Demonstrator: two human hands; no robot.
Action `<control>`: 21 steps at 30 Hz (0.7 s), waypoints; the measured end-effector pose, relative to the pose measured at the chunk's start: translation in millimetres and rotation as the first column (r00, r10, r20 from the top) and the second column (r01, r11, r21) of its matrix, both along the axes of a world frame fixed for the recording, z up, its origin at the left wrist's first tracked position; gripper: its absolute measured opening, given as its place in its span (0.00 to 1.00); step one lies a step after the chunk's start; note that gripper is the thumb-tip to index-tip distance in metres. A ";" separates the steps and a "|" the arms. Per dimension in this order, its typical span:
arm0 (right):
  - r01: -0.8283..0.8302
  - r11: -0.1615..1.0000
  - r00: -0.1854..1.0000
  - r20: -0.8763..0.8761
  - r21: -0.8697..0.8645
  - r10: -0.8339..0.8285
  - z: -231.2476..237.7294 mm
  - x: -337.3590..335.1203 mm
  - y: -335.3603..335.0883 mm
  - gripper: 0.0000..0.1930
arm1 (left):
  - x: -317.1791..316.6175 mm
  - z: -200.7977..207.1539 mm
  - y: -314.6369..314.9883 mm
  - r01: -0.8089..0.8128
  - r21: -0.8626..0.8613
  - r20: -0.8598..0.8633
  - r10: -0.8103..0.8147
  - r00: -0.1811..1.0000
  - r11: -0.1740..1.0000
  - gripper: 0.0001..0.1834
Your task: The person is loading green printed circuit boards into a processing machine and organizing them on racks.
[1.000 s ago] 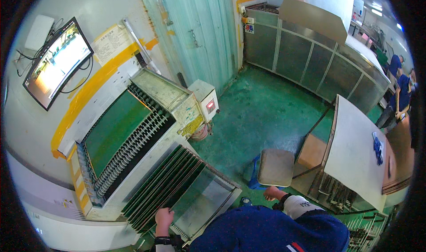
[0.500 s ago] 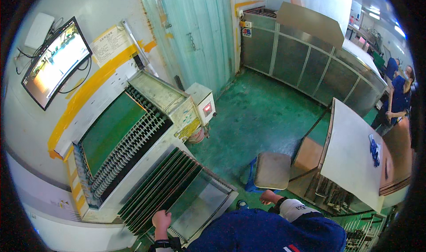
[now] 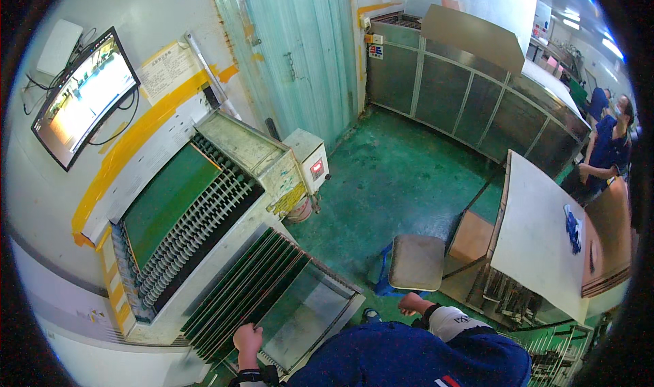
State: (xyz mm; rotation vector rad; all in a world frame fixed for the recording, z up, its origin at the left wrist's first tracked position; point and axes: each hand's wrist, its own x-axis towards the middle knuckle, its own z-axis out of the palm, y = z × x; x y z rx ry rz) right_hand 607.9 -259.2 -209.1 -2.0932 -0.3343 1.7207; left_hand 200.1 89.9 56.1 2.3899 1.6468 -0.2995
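Left hand fingers curled on green panel rack edge | right hand a loose empty fist | best steadied with both hands

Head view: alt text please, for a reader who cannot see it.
A person's left hand rests on a slanted rack of green panels beside a roller conveyor machine; the right hand hangs fisted near a stool on the green floor.

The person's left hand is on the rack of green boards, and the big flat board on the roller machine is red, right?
Not quite. The head view shows the big flat board on the grey roller machine is green, not red. The rest holds: the left hand rests on the slanted rack of green boards.
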 end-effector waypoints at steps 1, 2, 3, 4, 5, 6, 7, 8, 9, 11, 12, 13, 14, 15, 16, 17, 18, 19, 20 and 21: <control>-0.010 1.000 1.000 0.009 -0.004 0.010 -9.7 0.0 0.6 0.12 | -1.6 -0.8 0.0 -0.007 -0.002 -0.006 0.007 1.000 1.000 0.18; -0.018 1.000 1.000 0.020 -0.009 0.018 -18.6 0.4 0.2 0.12 | -3.3 -2.3 0.3 -0.013 -0.006 -0.008 0.013 1.000 1.000 0.18; -0.026 1.000 0.999 0.031 -0.013 0.027 -27.3 0.7 0.1 0.12 | -5.7 -4.9 0.8 -0.020 -0.009 -0.010 0.020 1.000 1.000 0.19; -0.008 1.000 1.000 -0.019 -0.010 0.007 -45.9 5.6 -3.9 0.12 | -7.9 -7.8 1.7 -0.026 -0.017 -0.005 0.026 1.000 1.000 0.19; 0.032 0.999 0.998 -0.062 -0.009 -0.032 -65.5 14.3 -16.7 0.12 | -2.4 -8.8 4.5 -0.009 -0.024 -0.001 0.009 1.000 1.000 0.19; 0.063 0.998 0.992 -0.110 -0.006 -0.063 -76.5 18.8 -22.8 0.12 | 0.0 -10.4 6.6 0.000 -0.028 -0.003 0.000 1.000 1.000 0.20; 0.040 0.999 0.997 -0.064 -0.003 -0.041 -68.5 11.9 -15.0 0.12 | -2.8 -11.6 6.0 -0.010 -0.023 -0.025 0.009 1.000 1.000 0.20; 0.010 1.000 1.000 -0.021 -0.002 -0.010 -46.5 1.6 -3.0 0.11 | -7.5 -11.0 3.8 -0.027 -0.026 -0.045 0.026 0.999 0.999 0.20; -0.004 1.000 0.999 0.034 -0.006 0.004 -30.7 -2.5 -0.1 0.11 | -6.1 -7.9 2.8 -0.028 -0.034 -0.053 0.026 0.998 0.999 0.19; 0.027 0.999 0.999 0.019 -0.025 -0.027 -32.4 -0.8 -1.4 0.11 | -4.0 -5.2 2.0 -0.016 -0.033 -0.043 0.015 0.999 0.999 0.19; 0.042 0.998 0.999 0.013 -0.036 -0.041 -37.2 1.0 -3.6 0.11 | -3.9 -5.0 1.7 -0.008 -0.022 -0.031 0.007 0.999 1.000 0.19; 0.103 0.994 0.994 -0.038 -0.025 -0.104 -36.8 -0.1 -3.5 0.11 | -5.2 -4.8 1.3 -0.003 -0.008 -0.025 0.003 1.000 1.000 0.18; 0.164 0.986 0.982 -0.089 -0.017 -0.165 -36.4 -1.7 -3.9 0.12 | -7.1 -6.2 1.7 -0.009 -0.017 -0.025 0.009 1.000 1.000 0.20; 0.224 0.974 0.964 -0.141 -0.013 -0.224 -36.2 -2.9 -3.5 0.12 | -9.2 -8.8 2.7 -0.017 -0.026 -0.026 0.016 1.000 1.000 0.21; 0.088 0.996 0.994 -0.072 0.023 -0.086 -40.9 -1.3 -6.1 0.13 | -8.0 -10.0 4.1 -0.014 -0.038 -0.022 0.014 1.000 0.999 0.23; -0.052 0.998 0.999 0.004 0.048 0.051 -48.6 1.6 -9.0 0.14 | -5.3 -9.5 5.0 0.001 -0.036 -0.012 -0.002 1.000 0.999 0.23; -0.191 0.980 0.979 0.083 0.059 0.186 -55.6 4.5 -13.5 0.15 | -2.1 -8.6 5.8 0.017 -0.033 -0.002 -0.017 1.000 0.999 0.23; -0.155 0.988 0.985 0.078 0.027 0.152 -45.5 -1.1 -5.0 0.16 | -6.1 -9.0 4.4 0.011 -0.023 -0.010 -0.011 1.000 1.000 0.22; -0.118 0.993 0.990 0.075 -0.008 0.118 -23.6 -7.2 2.5 0.16 | -9.2 -8.4 2.8 -0.002 -0.026 -0.023 0.002 1.000 1.000 0.22; -0.068 0.997 0.994 0.080 -0.046 0.072 -5.4 -10.5 4.8 0.17 | -8.0 -6.5 2.3 -0.004 -0.031 -0.029 0.003 1.000 0.999 0.22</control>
